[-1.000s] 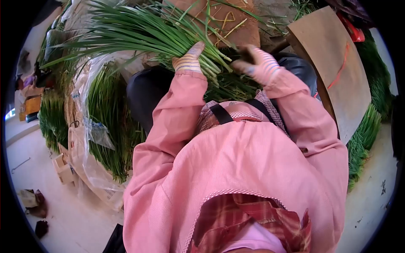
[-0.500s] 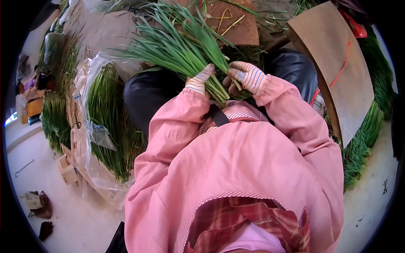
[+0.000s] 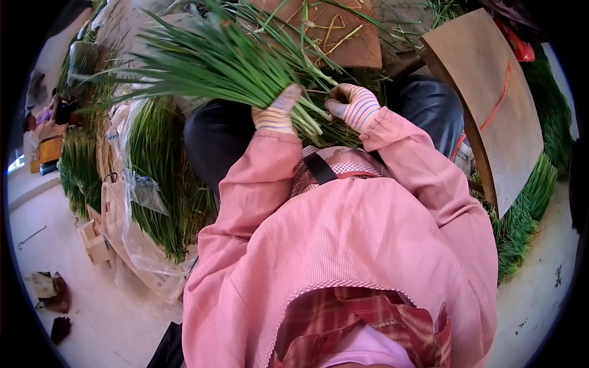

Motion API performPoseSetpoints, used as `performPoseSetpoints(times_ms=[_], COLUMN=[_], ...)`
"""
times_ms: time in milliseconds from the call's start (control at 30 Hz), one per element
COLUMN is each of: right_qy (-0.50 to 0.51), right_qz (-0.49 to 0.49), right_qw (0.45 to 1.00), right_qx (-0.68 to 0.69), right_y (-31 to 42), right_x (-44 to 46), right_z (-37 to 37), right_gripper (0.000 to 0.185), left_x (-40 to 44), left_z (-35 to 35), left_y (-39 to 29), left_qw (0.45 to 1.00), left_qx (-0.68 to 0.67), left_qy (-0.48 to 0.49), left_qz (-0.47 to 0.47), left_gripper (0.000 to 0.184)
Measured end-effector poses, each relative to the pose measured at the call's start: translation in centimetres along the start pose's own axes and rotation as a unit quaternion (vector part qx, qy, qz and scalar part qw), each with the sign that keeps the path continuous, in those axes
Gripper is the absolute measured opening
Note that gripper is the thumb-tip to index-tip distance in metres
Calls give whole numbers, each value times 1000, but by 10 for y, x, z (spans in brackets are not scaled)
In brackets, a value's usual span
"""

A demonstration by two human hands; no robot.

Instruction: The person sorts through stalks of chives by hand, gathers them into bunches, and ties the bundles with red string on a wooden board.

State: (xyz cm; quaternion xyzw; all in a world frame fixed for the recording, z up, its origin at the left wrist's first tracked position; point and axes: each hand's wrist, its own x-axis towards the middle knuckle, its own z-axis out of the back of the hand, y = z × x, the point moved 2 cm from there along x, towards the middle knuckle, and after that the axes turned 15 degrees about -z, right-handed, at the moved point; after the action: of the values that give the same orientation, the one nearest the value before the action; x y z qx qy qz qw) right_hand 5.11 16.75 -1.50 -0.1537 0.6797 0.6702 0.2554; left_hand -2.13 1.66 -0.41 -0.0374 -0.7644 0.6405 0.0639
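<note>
A bunch of garlic chives [image 3: 224, 64], with long flat green leaves and pale stem ends, fans out to the upper left. My left hand [image 3: 279, 110], in a striped glove, is wrapped round it near the stems. At the cut ends, my right hand [image 3: 354, 105], in a matching glove, has its fingers curled together. Whatever lies between those fingertips is hidden. A few loose stalks [image 3: 316, 72] run just past the right hand's fingers, over the board.
A brown board [image 3: 350, 40] with plant scraps lies ahead. On the right leans a large wooden panel [image 3: 491, 92] with a red string [image 3: 500, 101]. Piles of greens stand at the left [image 3: 156, 178] and right [image 3: 531, 208], the left one beside clear plastic sheeting [image 3: 147, 264].
My left hand has shifted left with the bunch, whose leaves now spread further left. The smaller bunch at my right hand is no longer there, and that hand has moved slightly down.
</note>
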Motion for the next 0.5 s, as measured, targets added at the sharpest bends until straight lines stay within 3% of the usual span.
performPoseSetpoints(times_ms=[33, 67, 133, 167, 200, 267, 300, 333, 367, 433, 467, 500], right_qy=[-68, -99, -100, -93, -121, -281, -264, -248, -188, -149, -131, -105], right_qz=[-6, -34, -108, -105, -99, 26, 49, 73, 69, 48, 50, 40], right_qw=[985, 968, 944, 905, 874, 822, 831, 838, 867, 861, 854, 847], right_qx=[-156, -227, -296, -402, -461, -494, -488, -482, -456, -484, -501, -519], right_y=[7, 11, 0, -8, -13, 1, 9, 21, 37, 47, 43, 36], right_x=[-7, -12, -7, -1, -1, -16, -13, -8, -9, -2, 6, 18], right_z=[8, 18, 52, 73, 89, 89, 85, 78, 62, 33, 23, 18], right_gripper=[20, 21, 24, 27, 33, 35, 36, 36, 34, 34, 33, 32], left_x=[14, 29, 18, 17, 27, 56, 105, 103, 95, 70, 50, 52], left_z=[15, 31, 27, 26, 39, 83, 159, 156, 142, 101, 72, 69], left_y=[-4, -10, -85, -114, -122, -133, -87, -87, -89, -93, -94, -70], left_qw=[997, 987, 970, 960, 969, 961, 979, 979, 976, 948, 960, 946], left_qx=[-71, -142, -194, -213, -136, 25, -54, -54, -127, -268, -243, -307], left_qy=[-36, -73, -50, -42, -107, -227, -182, -183, -176, -159, -138, -95], left_qz=[-13, -25, -141, -180, -175, -154, -72, -71, -27, 59, 22, 30], left_gripper=[37, 38, 36, 36, 32, 31, 27, 27, 25, 26, 23, 19])
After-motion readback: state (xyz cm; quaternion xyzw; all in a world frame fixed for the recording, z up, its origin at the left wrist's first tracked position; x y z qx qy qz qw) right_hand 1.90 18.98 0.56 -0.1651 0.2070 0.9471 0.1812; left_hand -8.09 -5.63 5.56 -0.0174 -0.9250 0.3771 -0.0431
